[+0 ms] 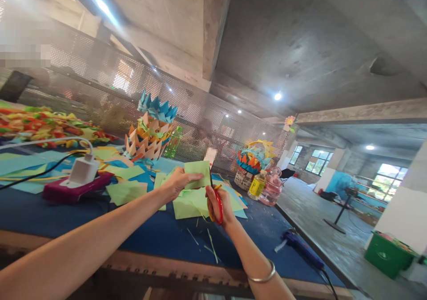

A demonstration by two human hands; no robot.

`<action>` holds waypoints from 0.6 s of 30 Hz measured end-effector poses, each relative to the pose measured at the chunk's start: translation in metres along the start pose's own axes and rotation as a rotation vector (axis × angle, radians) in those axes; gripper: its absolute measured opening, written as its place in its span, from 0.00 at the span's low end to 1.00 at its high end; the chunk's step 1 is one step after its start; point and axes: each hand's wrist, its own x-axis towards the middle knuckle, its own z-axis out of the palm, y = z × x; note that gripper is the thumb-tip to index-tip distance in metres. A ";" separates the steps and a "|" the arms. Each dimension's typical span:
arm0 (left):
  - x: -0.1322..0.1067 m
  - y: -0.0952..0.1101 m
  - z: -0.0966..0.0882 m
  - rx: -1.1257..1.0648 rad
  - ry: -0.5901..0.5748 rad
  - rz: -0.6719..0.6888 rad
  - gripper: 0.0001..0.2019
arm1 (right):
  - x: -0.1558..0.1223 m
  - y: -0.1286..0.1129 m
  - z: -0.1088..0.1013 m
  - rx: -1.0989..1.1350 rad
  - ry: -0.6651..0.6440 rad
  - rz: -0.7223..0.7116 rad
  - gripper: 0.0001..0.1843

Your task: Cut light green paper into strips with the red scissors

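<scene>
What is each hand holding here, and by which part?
Left hand pinches the green paper sheet by its left edge; right hand grips red scissors by their handles.

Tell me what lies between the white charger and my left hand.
In the head view, loose green paper sheets lie there on the blue table.

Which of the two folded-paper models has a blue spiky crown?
The taller model, farther left; the smaller model on the right carries a yellow arched handle instead.

Two hands (175, 182) (227, 210), one scissors (218, 204), two paper baskets (151, 131) (253, 161), three bottles (174, 142) (256, 186) (271, 189), one green bin (387, 255)
</scene>
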 end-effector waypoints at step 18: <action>0.001 -0.001 -0.001 -0.024 -0.023 -0.017 0.14 | -0.001 -0.007 -0.006 0.013 -0.082 0.000 0.25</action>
